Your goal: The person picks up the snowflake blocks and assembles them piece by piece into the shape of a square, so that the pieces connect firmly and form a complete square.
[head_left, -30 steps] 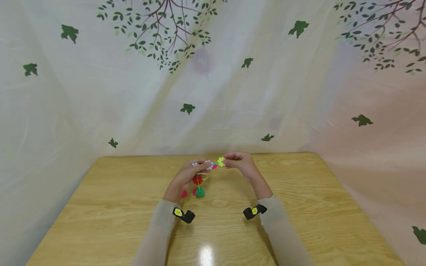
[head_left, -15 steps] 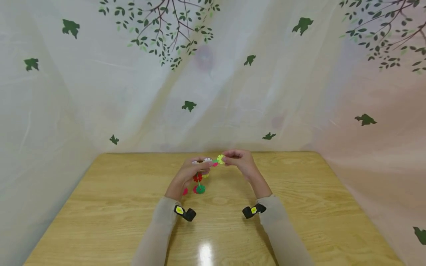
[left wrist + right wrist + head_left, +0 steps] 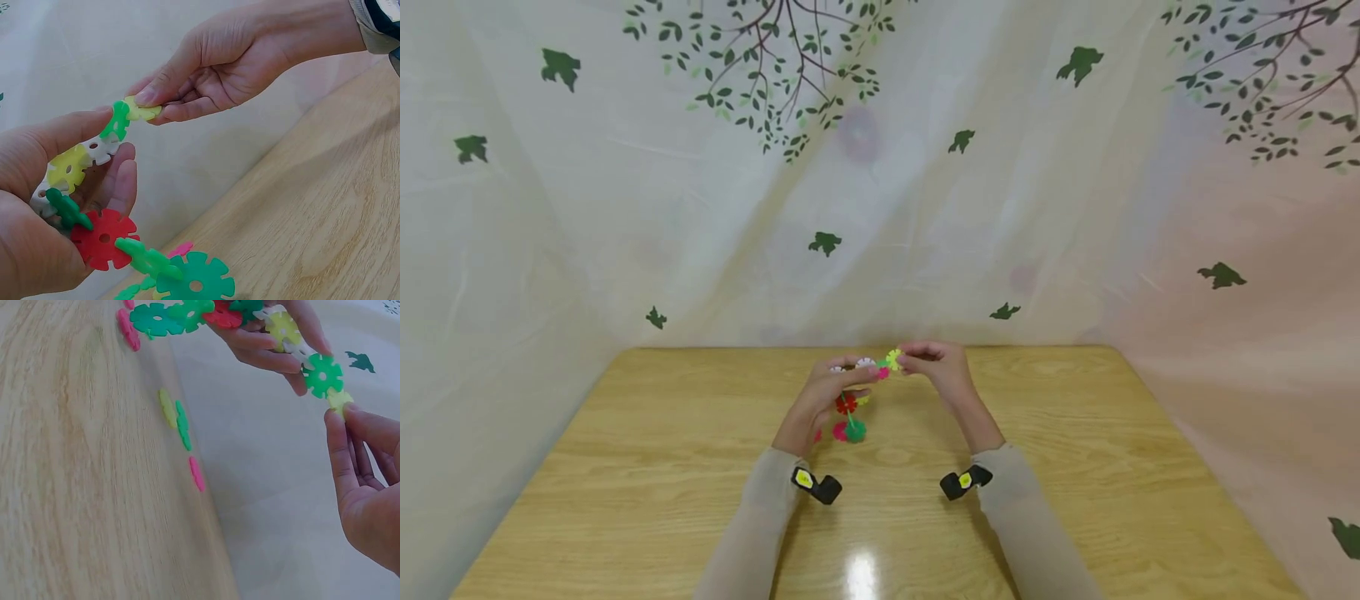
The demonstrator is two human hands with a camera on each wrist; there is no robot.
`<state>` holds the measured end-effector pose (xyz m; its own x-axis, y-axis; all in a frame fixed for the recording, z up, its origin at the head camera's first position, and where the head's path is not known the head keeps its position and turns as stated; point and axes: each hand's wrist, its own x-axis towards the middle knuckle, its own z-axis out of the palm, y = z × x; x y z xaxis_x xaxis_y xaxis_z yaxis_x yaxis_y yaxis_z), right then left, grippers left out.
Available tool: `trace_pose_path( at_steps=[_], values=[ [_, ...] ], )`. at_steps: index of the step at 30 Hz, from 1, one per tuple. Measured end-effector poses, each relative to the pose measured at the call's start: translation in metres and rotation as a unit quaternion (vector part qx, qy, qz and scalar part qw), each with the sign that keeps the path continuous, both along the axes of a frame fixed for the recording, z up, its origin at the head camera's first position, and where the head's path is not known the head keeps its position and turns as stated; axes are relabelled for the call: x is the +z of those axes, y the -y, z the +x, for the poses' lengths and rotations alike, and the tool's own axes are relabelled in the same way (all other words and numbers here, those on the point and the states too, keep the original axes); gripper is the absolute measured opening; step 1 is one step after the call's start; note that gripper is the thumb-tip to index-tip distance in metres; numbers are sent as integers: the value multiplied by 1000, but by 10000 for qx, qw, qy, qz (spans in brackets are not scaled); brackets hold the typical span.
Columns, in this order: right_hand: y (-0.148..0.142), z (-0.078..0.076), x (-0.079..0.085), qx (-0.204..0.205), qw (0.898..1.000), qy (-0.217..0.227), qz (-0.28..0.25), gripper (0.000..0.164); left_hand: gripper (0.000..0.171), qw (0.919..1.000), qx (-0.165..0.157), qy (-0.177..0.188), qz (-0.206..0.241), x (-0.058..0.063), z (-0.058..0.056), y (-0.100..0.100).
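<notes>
A chain of notched plastic snowflake discs hangs from my left hand [image 3: 822, 396], which grips it around the white and yellow part. In the left wrist view a red disc [image 3: 94, 245] sits below that palm, and a bigger green disc [image 3: 212, 280] ends the chain's lower side. At the upper end a bright green disc [image 3: 115, 124] sticks out by the left thumb tip. My right hand [image 3: 946, 373] pinches a yellow disc [image 3: 145, 112] between thumb and fingers. Its edge meets the bright green disc's edge, their notches overlapping.
Loose discs lie on the wooden table [image 3: 1075, 467] beneath: a yellow disc [image 3: 167, 409], a green disc [image 3: 182, 425] and a pink disc [image 3: 197, 474], near the back edge. Further pink discs [image 3: 128, 330] are by the chain's low end. A patterned cloth [image 3: 925, 208] hangs behind the table.
My right hand has shifted slightly left with the yellow disc, nearer the left hand. The chain's lower end has swung a little to the right.
</notes>
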<state>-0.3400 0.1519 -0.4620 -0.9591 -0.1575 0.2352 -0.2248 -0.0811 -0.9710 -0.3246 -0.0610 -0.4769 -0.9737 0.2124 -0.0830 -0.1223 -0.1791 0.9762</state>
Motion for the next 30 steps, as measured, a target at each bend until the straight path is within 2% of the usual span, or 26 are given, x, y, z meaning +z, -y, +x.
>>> trace_pose_path(
  at_steps=[9,14,17,21,23,26,30],
  values=[
    [-7,-1,0,138,9997,-167,127,21,7,9999,14,132,95,0,1,-7],
    [-11,-2,-1,90,9995,-200,212,22,9,9999,-3,81,124,1,0,-12],
    [-17,-4,-1,50,9995,-114,300,24,15,9998,-196,2,106,0,-1,-18],
    [-27,-5,-1,-3,9992,7,390,26,29,9976,-681,80,62,-3,-1,-23],
    [-29,-6,-2,32,9991,78,408,26,34,9960,-880,141,-25,-5,-1,-23],
    [-28,-8,-3,158,9985,124,514,29,38,9935,-1109,31,-241,-10,-2,-19],
    [-17,-11,-6,291,9971,193,672,29,41,9910,-1259,39,-445,-14,-2,-12]
  ],
)
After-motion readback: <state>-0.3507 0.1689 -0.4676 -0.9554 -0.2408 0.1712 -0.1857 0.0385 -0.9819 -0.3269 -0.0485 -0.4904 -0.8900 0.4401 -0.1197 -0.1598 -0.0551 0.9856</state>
